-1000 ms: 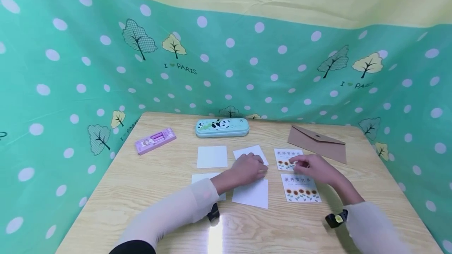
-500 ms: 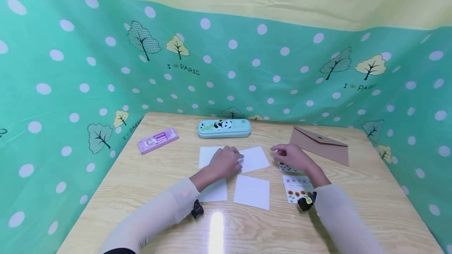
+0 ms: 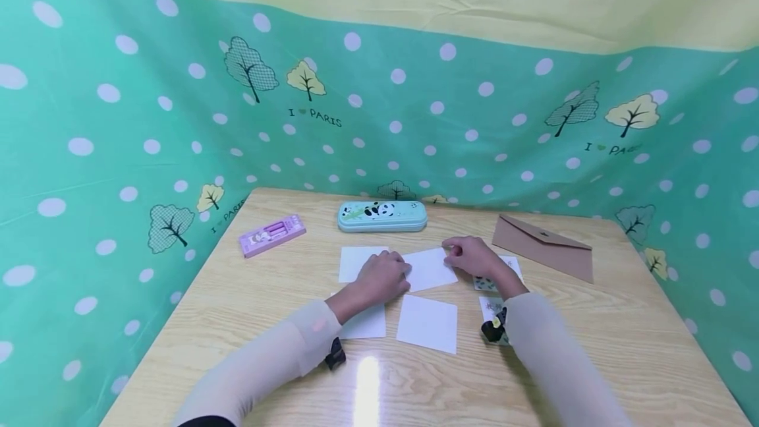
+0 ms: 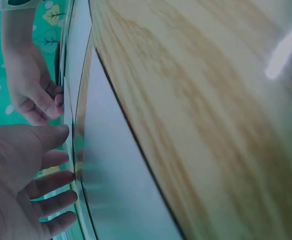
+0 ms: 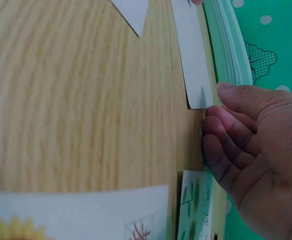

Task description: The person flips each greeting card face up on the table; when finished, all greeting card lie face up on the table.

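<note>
A blank white card (image 3: 427, 270) lies tilted in the far row, between both hands. At its left side is my left hand (image 3: 382, 278), fingertips by the edge; in the left wrist view the left hand (image 4: 16, 175) has its fingers spread and fairly straight. My right hand (image 3: 474, 259) touches the card's far right corner. In the right wrist view, the right hand (image 5: 266, 145) has loosely bent fingers, and its thumb stands apart from the index finger by the card's corner (image 5: 196, 90). A second blank card (image 3: 427, 323) lies in front. My right forearm partly covers two sunflower-printed cards.
Other blank cards lie left, one at the far left (image 3: 356, 262), one nearer (image 3: 367, 325) partly under my left wrist. A panda pencil case (image 3: 382, 216) stands at the back. A purple pencil box (image 3: 273, 236) is left of it, a brown envelope (image 3: 542, 246) at the right.
My left hand has drawn back left, off the middle card to its left edge. My right hand has moved left from the printed cards to the card's right corner. The card has turned slightly.
</note>
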`<state>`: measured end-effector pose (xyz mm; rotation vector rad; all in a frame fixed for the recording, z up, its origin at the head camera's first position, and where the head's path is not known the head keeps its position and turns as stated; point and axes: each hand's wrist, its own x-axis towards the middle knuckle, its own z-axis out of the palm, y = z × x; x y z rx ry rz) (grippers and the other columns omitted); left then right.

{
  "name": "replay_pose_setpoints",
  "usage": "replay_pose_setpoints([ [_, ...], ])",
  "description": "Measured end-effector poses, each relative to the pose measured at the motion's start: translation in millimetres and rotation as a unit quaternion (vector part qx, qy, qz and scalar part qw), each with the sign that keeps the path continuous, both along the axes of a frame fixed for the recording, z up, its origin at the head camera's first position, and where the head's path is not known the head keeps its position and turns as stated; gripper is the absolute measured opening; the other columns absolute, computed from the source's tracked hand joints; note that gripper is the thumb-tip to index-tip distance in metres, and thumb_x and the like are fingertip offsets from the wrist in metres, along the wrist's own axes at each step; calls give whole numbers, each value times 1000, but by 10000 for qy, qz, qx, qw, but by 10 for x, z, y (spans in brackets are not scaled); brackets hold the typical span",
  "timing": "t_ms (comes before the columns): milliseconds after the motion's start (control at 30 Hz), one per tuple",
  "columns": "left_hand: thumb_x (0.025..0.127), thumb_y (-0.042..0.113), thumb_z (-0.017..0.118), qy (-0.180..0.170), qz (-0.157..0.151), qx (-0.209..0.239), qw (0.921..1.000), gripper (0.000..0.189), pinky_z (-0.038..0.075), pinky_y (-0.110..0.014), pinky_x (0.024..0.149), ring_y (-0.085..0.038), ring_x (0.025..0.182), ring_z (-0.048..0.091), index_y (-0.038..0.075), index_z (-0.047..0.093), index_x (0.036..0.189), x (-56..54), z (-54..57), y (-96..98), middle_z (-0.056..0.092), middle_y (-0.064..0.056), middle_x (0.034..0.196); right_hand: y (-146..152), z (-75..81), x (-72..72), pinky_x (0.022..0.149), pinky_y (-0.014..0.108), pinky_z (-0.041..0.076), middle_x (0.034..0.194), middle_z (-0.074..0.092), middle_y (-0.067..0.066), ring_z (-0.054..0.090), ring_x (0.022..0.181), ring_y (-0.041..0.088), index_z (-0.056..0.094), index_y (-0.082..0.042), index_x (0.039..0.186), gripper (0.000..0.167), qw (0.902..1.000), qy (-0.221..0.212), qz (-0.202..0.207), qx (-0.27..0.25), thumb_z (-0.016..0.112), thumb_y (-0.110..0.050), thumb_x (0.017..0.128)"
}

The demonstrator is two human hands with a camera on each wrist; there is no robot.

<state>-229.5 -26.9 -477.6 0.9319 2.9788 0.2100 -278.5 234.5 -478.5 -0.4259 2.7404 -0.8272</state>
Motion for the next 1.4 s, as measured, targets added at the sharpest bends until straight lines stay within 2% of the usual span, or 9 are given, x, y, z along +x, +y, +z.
replay_pose_setpoints([
  [200, 96, 44, 69, 52, 40, -255, 9997, 39, 53, -38, 88, -22, 110, 63, 20, 72, 127, -2, -11, 42, 69, -3, 127, -25, -29, -11, 66, 29, 45, 85, 63, 0, 53, 71, 14, 60, -5, 140, 47, 9996, -131, -248, -64, 67, -22, 97],
  [433, 95, 45, 69, 108, -15, -476, 9988, 36, 53, -37, 86, -22, 108, 63, 21, 73, 122, -18, -1, 80, 68, -3, 127, -10, -40, 7, 70, 29, 45, 87, 63, 1, 54, 74, 15, 61, -7, 140, 47, 9984, -258, -455, -206, 69, -23, 96],
  [900, 97, 46, 67, 33, 72, -842, 9964, 34, 54, -38, 89, -23, 112, 64, 22, 73, 120, -26, 25, 109, 68, -2, 129, 13, -84, -49, 74, 29, 47, 93, 66, 3, 56, 78, 15, 65, -7, 133, 39, 9982, -168, -402, -402, 68, -20, 96],
  [1100, 95, 46, 69, 69, 84, -776, 9969, 33, 54, -38, 87, -22, 109, 64, 22, 74, 117, -32, 36, 114, 69, -2, 127, 25, -67, -54, 70, 30, 48, 96, 65, 6, 56, 78, 18, 62, -10, 128, 36, 9962, -284, -505, -654, 72, -15, 94],
  [1233, 95, 48, 68, 17, 194, -866, 9961, 41, 53, -38, 90, -22, 112, 62, 20, 71, 124, -25, 35, 116, 67, -3, 129, 29, -41, -36, 69, 31, 49, 97, 64, 7, 57, 78, 19, 59, -10, 127, 37, 9963, -222, -433, -702, 73, -12, 93],
  [1400, 95, 53, 66, 29, 458, -938, 9945, 55, 52, -39, 94, -24, 116, 60, 12, 65, 132, -36, 18, 114, 65, -7, 130, 48, 5, -15, 67, 29, 51, 97, 65, 7, 58, 80, 18, 58, -8, 127, 38, 9956, -23, -300, -890, 73, -10, 92],
])
